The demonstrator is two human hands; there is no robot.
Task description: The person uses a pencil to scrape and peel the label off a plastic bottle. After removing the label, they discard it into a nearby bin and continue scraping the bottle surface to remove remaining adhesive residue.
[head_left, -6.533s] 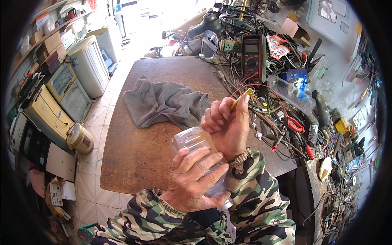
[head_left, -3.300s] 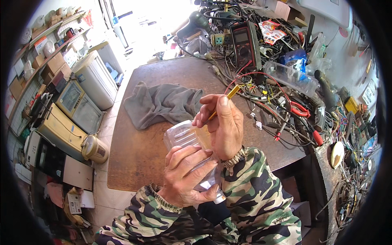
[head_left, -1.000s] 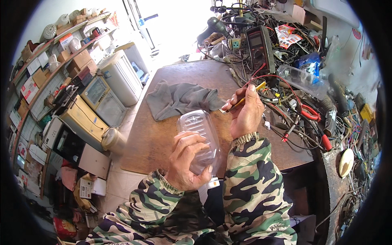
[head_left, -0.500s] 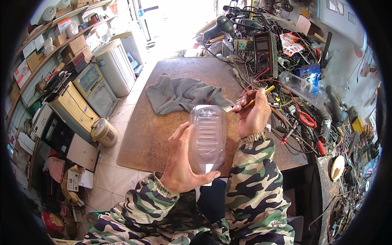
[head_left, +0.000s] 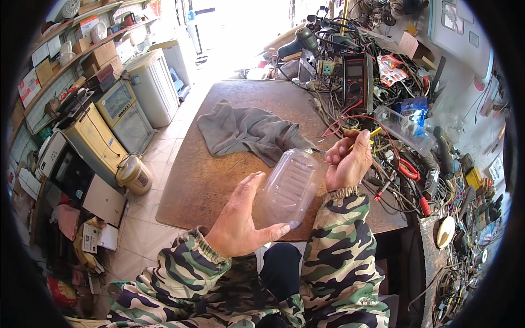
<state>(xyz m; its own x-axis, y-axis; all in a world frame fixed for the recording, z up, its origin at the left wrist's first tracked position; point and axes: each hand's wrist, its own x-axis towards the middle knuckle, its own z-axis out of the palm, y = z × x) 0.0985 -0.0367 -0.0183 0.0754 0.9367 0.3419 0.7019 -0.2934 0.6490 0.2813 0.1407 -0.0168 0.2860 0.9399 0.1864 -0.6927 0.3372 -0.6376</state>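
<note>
A clear ribbed plastic bottle (head_left: 292,186) is tilted in front of me above the wooden table (head_left: 186,186), its far end leaning to the right. My left hand (head_left: 246,218) is closed round its left side and near end, the thumb across the bottom; the other fingers are partly hidden behind it. Just right of the bottle's far end, my right hand (head_left: 350,161) pinches a slim yellow-handled tool (head_left: 375,132). A thin dark tip shows left of the fingers, close to the bottle; its exact kind is unclear. A crumpled grey cloth (head_left: 246,128) lies beyond the bottle.
A multimeter (head_left: 358,82) stands at the table's back right with red leads. Cables, red-handled pliers (head_left: 408,169) and a clear plastic tray (head_left: 404,131) crowd the right side. On the left floor stand a lidded bucket (head_left: 134,175) and several appliances below shelves.
The bottle has tilted, its far end swinging right, and my left hand has turned with it. My right hand has shifted slightly right and nearer me, still holding the yellow-handled tool.
</note>
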